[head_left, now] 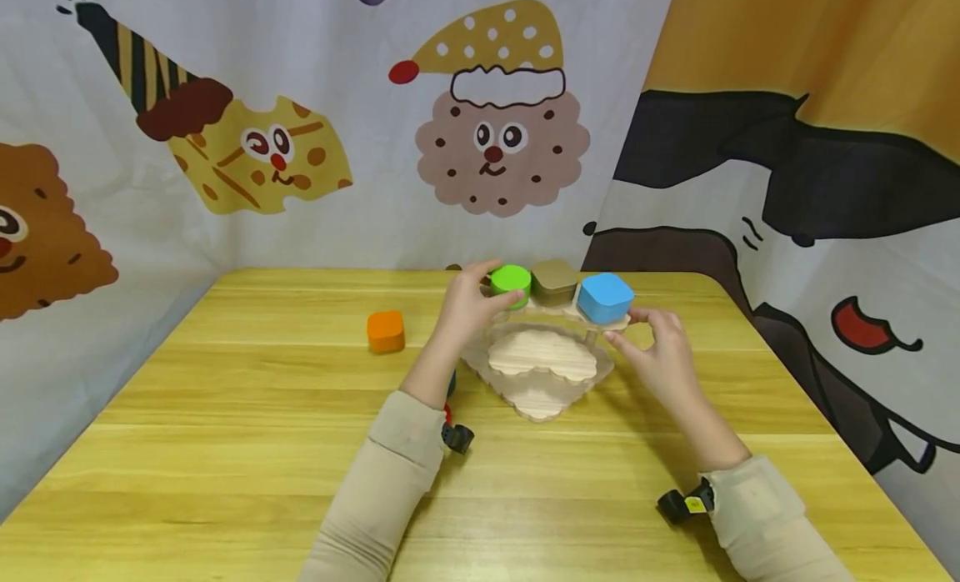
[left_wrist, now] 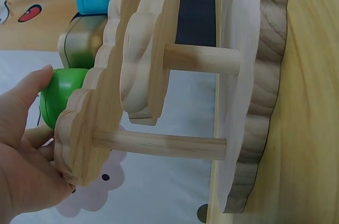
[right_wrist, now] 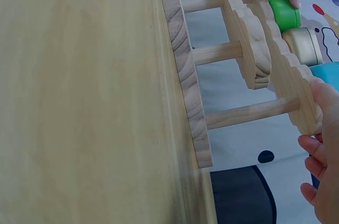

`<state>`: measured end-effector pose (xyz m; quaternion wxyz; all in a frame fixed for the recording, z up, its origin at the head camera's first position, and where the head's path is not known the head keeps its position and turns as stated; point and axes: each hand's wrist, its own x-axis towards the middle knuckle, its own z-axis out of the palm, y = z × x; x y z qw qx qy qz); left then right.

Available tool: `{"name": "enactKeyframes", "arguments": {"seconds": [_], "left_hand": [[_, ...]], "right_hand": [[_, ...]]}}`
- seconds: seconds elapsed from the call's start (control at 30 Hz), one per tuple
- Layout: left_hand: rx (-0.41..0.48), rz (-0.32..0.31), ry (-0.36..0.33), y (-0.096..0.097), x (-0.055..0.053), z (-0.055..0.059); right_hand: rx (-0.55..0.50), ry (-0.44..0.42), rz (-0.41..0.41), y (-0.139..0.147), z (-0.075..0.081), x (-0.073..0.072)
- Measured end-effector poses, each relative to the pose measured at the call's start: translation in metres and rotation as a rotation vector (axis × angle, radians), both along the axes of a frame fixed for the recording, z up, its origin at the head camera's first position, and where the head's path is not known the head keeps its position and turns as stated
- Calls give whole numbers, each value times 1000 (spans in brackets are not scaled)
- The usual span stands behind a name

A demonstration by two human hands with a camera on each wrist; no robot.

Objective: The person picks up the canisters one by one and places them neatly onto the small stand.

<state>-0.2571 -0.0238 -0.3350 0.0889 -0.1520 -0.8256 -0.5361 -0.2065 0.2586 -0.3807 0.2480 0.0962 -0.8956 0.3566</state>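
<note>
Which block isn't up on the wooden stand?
The orange block: it sits on the table, while the green block, gold block and blue block are on the stand.

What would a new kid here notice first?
Probably the round green block, golden rounded block and blue rounded-square block lined up atop the pale wooden stand. Next, perhaps, the orange rounded-square block on the wooden table, left of the stand, and the smiling pinkish cookie on the white cloth behind.

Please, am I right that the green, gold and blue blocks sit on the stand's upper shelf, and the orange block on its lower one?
Not quite: the head view shows the orange block on the table, left of the stand. The rest is right.
</note>
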Motion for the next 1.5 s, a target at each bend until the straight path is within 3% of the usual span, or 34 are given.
{"name": "enactKeyframes", "arguments": {"seconds": [0.27,0.53,1.17,1.5], "left_hand": [[67,-43,2,-9,5,3],[48,2,16,-26,13,16],[88,-26,42,-61,34,31],[14,14,18,-104,31,13]], "right_hand": [[5,-18,-4,0,0,1],[5,-16,-5,-1,1,2],[-3,5,1,-2,1,-1],[-2,-1,-3,-1,1,1]]}}
